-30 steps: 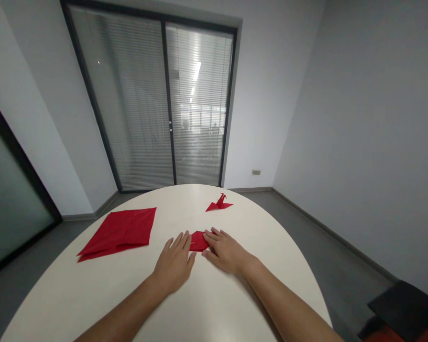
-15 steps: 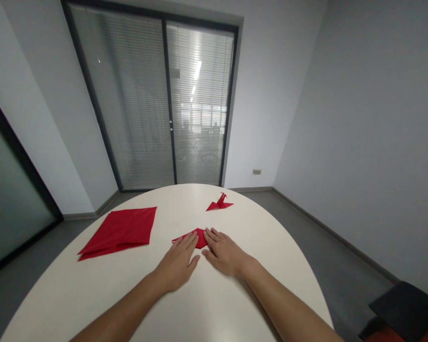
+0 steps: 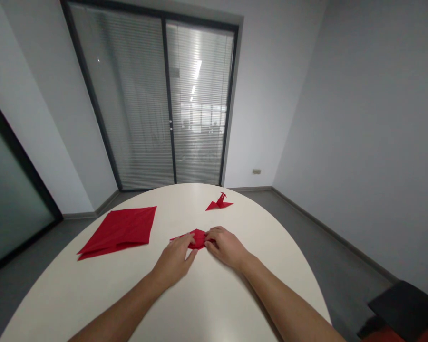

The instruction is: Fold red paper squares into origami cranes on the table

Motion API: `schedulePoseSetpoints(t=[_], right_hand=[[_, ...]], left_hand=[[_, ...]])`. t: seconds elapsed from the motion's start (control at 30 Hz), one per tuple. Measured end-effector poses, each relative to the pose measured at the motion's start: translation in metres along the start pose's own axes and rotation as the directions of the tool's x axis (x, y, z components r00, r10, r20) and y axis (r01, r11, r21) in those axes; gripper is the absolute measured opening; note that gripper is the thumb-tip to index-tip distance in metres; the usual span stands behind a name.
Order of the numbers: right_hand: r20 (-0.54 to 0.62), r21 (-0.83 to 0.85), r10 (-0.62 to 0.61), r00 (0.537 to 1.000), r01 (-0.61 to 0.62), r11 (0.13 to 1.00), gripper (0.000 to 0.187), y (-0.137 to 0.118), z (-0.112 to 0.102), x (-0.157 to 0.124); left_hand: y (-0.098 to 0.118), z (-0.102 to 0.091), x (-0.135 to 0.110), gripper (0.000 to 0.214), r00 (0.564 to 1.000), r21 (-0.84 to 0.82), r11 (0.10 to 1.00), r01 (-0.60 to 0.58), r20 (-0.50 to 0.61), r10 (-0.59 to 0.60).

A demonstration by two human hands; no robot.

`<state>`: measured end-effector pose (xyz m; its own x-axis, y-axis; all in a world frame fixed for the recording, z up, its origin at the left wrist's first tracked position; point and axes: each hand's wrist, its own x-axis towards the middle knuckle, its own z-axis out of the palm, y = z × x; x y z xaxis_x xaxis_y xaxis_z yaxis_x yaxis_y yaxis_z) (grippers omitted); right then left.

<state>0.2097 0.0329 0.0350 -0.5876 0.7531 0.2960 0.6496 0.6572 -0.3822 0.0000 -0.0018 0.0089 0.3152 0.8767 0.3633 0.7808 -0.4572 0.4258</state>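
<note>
A small folded piece of red paper (image 3: 199,239) lies flat on the white round table (image 3: 192,304) between my hands, its pointed left end showing past my fingers. My left hand (image 3: 175,259) rests on its left part with the fingers laid over it and the thumb held apart. At the right end, my right hand (image 3: 226,247) has its fingers bent and closed with the thumb on the paper, which hides that tip. Farther back stands a folded red paper crane (image 3: 220,203) with spread wings.
A larger stack of folded red sheets (image 3: 123,232) lies to the left on the table. A dark chair (image 3: 406,304) is at the lower right. Beyond the table are a glass door with blinds (image 3: 139,104) and a wall socket (image 3: 257,171).
My right fingers have gone from lying stretched out to bent and closed at the paper's right end. My left thumb and fingers have shifted slightly left.
</note>
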Motion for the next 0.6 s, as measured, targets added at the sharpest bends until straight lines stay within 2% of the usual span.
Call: schedulePoseSetpoints(t=[0.17,0.37,0.6], right_hand=[[-0.016,0.011,0.025,1.000,-0.025,1.000,0.021,0.0011,0.0044,0.0007],[-0.035,0.034,0.032,0.999,-0.031,0.999,0.018,0.0037,0.0085,0.0005],[-0.054,0.080,0.021,0.998,-0.017,0.997,0.027,0.0093,0.0092,-0.0006]], left_hand=[[0.0014,-0.0023,0.0030,0.019,0.998,0.051,0.997,0.057,0.028,-0.058],[-0.0050,0.0005,0.0048,0.026,0.994,0.096,0.990,0.107,0.003,-0.108],[-0.0054,-0.0010,0.0038,0.021,0.994,0.098,0.990,0.106,0.014,-0.108]])
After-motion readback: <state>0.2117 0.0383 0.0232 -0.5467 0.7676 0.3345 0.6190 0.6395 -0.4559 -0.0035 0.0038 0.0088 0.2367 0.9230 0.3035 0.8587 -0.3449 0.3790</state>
